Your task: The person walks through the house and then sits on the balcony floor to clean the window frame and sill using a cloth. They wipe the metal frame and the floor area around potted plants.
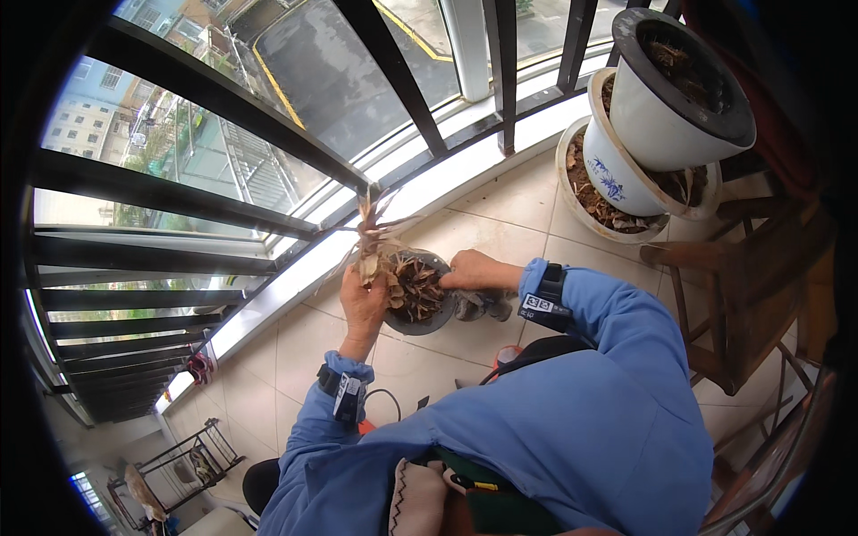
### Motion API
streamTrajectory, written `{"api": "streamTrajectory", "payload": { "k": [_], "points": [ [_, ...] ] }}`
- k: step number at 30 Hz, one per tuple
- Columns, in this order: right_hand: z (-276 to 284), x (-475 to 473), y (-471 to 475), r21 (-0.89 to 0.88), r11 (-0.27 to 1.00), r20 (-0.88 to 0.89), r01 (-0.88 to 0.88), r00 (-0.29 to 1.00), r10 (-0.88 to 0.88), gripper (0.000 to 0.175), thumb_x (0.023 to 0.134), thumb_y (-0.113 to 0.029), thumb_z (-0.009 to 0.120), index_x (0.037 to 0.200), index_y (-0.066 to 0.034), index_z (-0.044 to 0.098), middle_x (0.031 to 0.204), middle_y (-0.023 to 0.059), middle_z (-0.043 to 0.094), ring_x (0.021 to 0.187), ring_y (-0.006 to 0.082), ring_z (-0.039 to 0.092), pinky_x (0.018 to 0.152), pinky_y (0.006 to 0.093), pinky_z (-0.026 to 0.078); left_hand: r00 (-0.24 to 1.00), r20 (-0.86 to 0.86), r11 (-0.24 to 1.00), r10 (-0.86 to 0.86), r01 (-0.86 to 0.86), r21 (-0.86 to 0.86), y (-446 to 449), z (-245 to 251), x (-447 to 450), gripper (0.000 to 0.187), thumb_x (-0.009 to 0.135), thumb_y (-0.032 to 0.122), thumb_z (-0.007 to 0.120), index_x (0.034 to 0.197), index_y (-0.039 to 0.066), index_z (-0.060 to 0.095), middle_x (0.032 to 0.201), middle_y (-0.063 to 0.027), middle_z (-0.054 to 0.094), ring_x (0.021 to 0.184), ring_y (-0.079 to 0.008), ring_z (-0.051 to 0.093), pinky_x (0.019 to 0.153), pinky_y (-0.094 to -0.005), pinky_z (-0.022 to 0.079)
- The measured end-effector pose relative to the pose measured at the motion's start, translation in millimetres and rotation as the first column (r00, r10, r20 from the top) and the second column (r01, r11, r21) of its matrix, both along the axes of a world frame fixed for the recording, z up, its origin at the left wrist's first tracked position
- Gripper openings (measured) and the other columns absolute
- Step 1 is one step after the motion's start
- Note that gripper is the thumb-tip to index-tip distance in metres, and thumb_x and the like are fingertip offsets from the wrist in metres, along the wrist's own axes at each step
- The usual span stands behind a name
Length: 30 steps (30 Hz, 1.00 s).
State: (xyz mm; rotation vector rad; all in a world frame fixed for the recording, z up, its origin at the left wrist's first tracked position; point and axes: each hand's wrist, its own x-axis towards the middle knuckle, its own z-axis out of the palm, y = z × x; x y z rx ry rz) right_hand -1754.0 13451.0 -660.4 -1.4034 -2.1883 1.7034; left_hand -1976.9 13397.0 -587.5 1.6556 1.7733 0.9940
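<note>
A round dark grey flower pot (421, 326) sits on the tiled floor before me, with dry brown leaves and stalks (414, 285) inside it. My left hand (362, 301) is shut on a bunch of withered leaves (377, 244) at the pot's left side; the bunch sticks up toward the railing. At the pot's right rim is my right hand (477, 273), its fingers curled down over the edge. Whether those fingers grip the rim or a stalk is hidden. Grey crumpled gloves or cloth (472, 305) lie just under my right wrist, beside the pot.
Stacked white planters (677, 114) stand at the upper right, the lowest a wide bowl (576, 194) with soil and dead leaves. A wooden stool (727, 288) is to the right. Black railing bars (221, 100) run along the window. A metal rack (177, 462) stands lower left.
</note>
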Motion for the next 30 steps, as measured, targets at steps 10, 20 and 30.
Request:
{"api": "streamTrajectory", "payload": {
  "k": [10,20,30],
  "points": [
    [16.1,72.9,77.6,-0.550,0.627,-0.541,0.552,0.337,-0.771,0.025,0.086,-0.020,0.063,0.098,0.0024,0.061,0.088,0.0075,0.064,0.075,0.0128,0.061,0.066,0.0252,0.052,0.988,0.049,0.978,0.148,-0.139,-0.153,-31.9,-16.4,-35.5,0.034,0.094,0.021,0.054,0.120,0.002,0.048,0.098,-0.0072,0.054,0.083,-0.0135,0.055,0.070,-0.0245,0.048],
    [-72.7,-15.6,157.7,0.702,0.663,0.338,-0.259,0.941,0.010,0.037,0.086,-0.033,0.056,0.108,-0.0037,0.057,0.095,0.0236,0.060,0.088,0.0363,0.060,0.086,0.0416,0.047,0.870,0.305,0.880,0.387,-0.250,-0.404,-80.0,-60.8,-34.5,0.052,0.096,0.037,0.045,0.136,0.004,0.035,0.116,-0.0126,0.046,0.091,-0.0189,0.053,0.072,-0.0291,0.049],
    [-80.0,21.0,214.1,0.960,0.223,0.022,0.169,0.748,-0.663,0.033,0.081,-0.019,0.055,0.108,0.0013,0.053,0.110,0.0177,0.051,0.103,0.0335,0.052,0.093,0.0447,0.041,0.657,0.602,0.704,0.453,0.150,-0.694,-74.1,-54.0,-35.9,0.066,0.092,0.051,0.047,0.140,0.013,0.023,0.133,-0.0126,0.045,0.114,-0.0302,0.054,0.080,-0.0475,0.055]
  ]
}}
